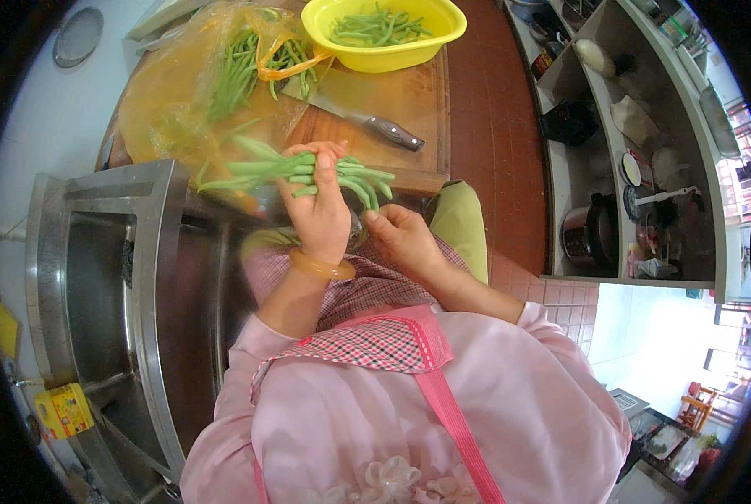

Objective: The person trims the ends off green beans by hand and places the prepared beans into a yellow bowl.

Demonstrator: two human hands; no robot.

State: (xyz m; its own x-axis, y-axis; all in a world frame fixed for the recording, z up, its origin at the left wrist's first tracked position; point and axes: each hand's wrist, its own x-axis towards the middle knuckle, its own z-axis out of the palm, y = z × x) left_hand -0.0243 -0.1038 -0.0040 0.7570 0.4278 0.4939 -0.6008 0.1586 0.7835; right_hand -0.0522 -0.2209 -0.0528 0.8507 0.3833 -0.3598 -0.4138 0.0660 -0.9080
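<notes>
A bunch of green beans (255, 171) lies across my left hand (322, 205), held under the thumb, with bean ends sticking out on both sides. My right hand (403, 236) pinches the tip of a bean at the bunch's lower right between thumb and forefinger. Beyond my hands, a cleaver (375, 125) with a dark handle rests on the wooden board (429, 101), its blade partly under a bean. An open yellow plastic bag (167, 94) with more green beans (240, 72) spreads over the board's left part. Behind it stands a yellow plastic basin (356, 58) containing beans.
A stainless steel sink unit or frame (167, 252) stands close on the left, with a yellow plastic jug (65, 411) beside it. On the right, past the red tiled floor (495, 126), shelving (633, 145) holds a cooker (586, 233) and other kitchenware.
</notes>
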